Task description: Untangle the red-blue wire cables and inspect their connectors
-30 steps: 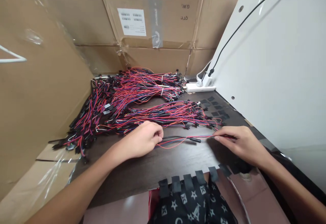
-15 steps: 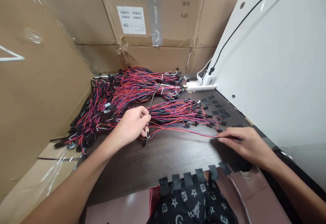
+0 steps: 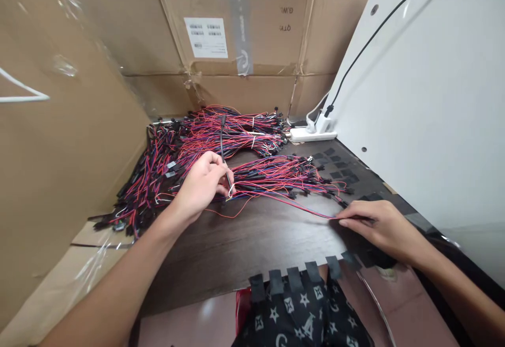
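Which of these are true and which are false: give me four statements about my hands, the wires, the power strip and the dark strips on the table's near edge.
1. The right hand pinches the red and blue wires. True.
2. The left hand is empty. False: the left hand holds wires too, near a white loop.
3. A white plug sits in the power strip. True.
4. The strips on the table's near edge are white. False: the strips are black.
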Available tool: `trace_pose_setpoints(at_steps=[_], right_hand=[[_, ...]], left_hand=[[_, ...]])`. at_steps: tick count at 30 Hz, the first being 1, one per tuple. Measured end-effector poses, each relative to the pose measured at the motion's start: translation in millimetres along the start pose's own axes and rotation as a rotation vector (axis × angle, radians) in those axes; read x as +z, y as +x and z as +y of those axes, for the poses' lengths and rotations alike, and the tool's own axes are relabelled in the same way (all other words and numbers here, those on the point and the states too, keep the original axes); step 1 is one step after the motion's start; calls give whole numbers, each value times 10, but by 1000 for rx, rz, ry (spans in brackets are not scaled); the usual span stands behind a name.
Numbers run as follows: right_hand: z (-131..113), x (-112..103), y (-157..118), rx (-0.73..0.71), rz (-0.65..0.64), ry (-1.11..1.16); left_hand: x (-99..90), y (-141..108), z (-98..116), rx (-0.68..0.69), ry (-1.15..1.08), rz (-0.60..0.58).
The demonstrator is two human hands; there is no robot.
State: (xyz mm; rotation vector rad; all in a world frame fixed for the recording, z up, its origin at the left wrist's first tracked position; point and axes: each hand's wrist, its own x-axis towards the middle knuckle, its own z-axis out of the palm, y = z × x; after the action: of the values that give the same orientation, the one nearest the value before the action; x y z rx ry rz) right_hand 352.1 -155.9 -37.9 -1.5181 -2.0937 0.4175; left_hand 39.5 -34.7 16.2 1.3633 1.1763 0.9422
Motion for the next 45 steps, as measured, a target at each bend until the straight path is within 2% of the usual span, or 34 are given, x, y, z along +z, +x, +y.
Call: trace_pose_setpoints(at_steps=[3, 5, 9, 13, 18, 23, 28, 37, 42, 45], right_hand=[[-13, 3, -4, -1, -19, 13], [-21, 4, -2, -6, -23, 14], [-18, 6, 13, -5, -4, -7], [-28, -9, 43, 27, 62, -34], [-76, -42, 96, 45, 134, -48], [-71, -47, 126, 37, 166, -44], [-42, -43, 117, 43, 187, -46], [-35, -35, 82, 49, 173, -42], [-27, -34, 67, 54, 183, -52], [-37, -33, 69, 46, 182, -46]], left_hand=[[-13, 24, -27, 20, 29, 81], [-22, 31, -41, 43, 52, 86], [-26, 6, -50, 94, 68, -67], [14, -44, -68, 31, 55, -205], [77, -82, -109, -60, 95, -295], [61, -95, -85, -63, 195, -354], [21, -113, -24, -61, 264, -465], [-26, -91, -35, 0, 344, -504], [-25, -107, -43, 23, 463, -510], [-13, -127, -73, 89, 555, -500]])
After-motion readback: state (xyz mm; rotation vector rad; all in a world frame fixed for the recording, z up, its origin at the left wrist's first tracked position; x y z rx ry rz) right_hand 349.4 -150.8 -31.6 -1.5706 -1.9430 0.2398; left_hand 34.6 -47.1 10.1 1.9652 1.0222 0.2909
